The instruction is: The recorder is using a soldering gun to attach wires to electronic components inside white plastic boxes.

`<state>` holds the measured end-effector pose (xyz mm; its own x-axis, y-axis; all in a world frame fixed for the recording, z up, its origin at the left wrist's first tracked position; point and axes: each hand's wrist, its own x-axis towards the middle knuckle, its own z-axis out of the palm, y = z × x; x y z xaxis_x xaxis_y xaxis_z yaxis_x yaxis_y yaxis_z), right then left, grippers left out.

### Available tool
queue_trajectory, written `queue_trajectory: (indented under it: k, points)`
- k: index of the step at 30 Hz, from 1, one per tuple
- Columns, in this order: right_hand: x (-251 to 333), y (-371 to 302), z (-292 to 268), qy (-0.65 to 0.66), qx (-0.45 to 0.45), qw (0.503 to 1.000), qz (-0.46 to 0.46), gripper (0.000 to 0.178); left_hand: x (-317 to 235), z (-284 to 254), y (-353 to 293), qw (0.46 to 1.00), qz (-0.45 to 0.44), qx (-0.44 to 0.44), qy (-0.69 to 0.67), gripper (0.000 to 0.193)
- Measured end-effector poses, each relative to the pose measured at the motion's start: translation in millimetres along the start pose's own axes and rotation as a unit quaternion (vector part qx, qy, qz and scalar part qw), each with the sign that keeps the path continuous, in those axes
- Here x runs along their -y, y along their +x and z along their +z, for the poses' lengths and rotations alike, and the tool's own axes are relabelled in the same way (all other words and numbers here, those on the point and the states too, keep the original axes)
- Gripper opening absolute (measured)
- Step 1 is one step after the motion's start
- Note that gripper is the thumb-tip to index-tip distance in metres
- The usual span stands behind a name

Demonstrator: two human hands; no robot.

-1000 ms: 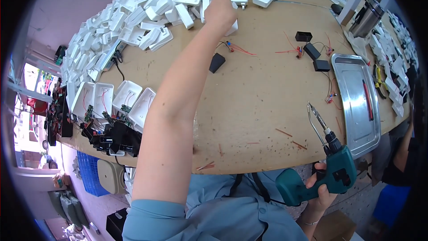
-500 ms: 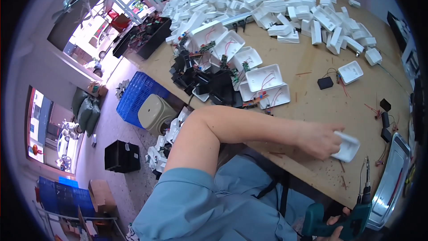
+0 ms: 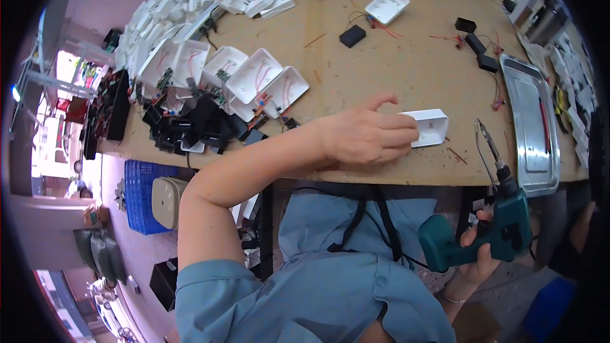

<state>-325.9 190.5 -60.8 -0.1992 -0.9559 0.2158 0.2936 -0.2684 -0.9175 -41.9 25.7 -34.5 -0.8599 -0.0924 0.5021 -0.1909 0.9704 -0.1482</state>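
Observation:
My left hand reaches across the front of the table, its fingers curled on the left end of a small white plastic casing. The casing is open-topped and sits near the table's front edge. The fingertips on it are partly hidden. My right hand is wrapped round the handle of a green soldering gun. Its metal tip and thin curved feed tube point up, just beyond the table's front edge and to the right of the casing. The tip does not touch the casing.
A large heap of white casings covers the back left. Wired casings and black parts lie at left. A black box sits beside a wired casing. At right are black wired modules and a metal tray.
The whole view has turned and shifted, bringing the right side into sight. The soldering gun has come up higher and closer to the table edge. My left hand stays at the white casing.

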Motion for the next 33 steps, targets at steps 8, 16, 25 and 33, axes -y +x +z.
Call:
queue_trajectory:
  k: [8,16,25,33]
  points:
    - [2,3,-7,0.000,-0.020,1.000,0.006,0.064,113,25,6,0.931,-0.315,0.040,0.181,0.015]
    - [1,9,-12,-0.010,-0.036,0.999,0.010,0.060,167,58,8,0.924,-0.263,0.166,0.224,0.011]
    - [-1,20,-7,0.000,-0.016,1.000,-0.003,0.062,154,56,4,0.943,-0.272,0.052,0.185,0.009]
    - [-14,26,-6,0.149,0.020,0.987,0.056,0.064,76,4,14,0.693,-0.422,-0.523,-0.263,0.014]
